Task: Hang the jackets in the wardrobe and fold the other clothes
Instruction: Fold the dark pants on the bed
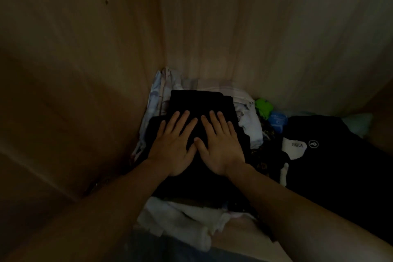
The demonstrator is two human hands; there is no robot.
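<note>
White cloth (182, 221): 6 o'clock, nearest, bunched; judged unfolded.
Left hand (172, 147): laid flat, fingers straight, pressed on the folded black garment (200, 102).
Right hand (221, 147): likewise flat, nothing grasped.
Folded black garment: centre, atop the pile; folding judged done.
Labelled black garment (340, 155): 3 o'clock, spread; judged pending.
Wardrobe wall (255, 27): 12 o'clock; nothing seen hung.

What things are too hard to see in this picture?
Head view:
- Black folded cloth: middle covered by left hand and right hand; too dark to name.
- Green thing: too small and dim to name.
- Labelled black garment: cut off by right edge.
</note>
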